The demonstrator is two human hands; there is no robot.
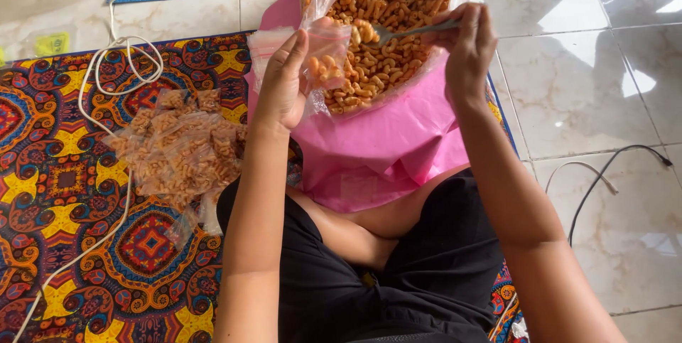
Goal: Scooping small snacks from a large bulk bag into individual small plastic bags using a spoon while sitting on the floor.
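**Asker:** So, what are the two hands doing?

**Describer:** Near the top centre of the frame, the left hand point(283, 83) is closed around a small clear plastic pouch point(321, 59), holding it upright with its mouth open. A few orange macaroni-shaped snacks sit inside. The right hand point(465, 44), upper right of centre, pinches the handle of a metal spoon point(406, 31). The spoon's bowl, loaded with snacks, is at the pouch's mouth.

**Asker:** Where do the snacks come from?

**Describer:** From a large clear bag of macaroni snacks point(387, 2) at the top centre, lying open on a pink plastic sheet point(387, 147) just behind the hands.

**Asker:** And around them?

**Describer:** Left of centre, a heap of filled small pouches point(181, 147) rests on a colourful patterned mat point(64, 194). A white cord point(106, 87) loops across the mat's upper left. The person sits cross-legged in black shorts point(426, 272) at the bottom centre. White floor tiles point(590, 80) fill the right side, with a dark cable point(611, 172) lying on them.
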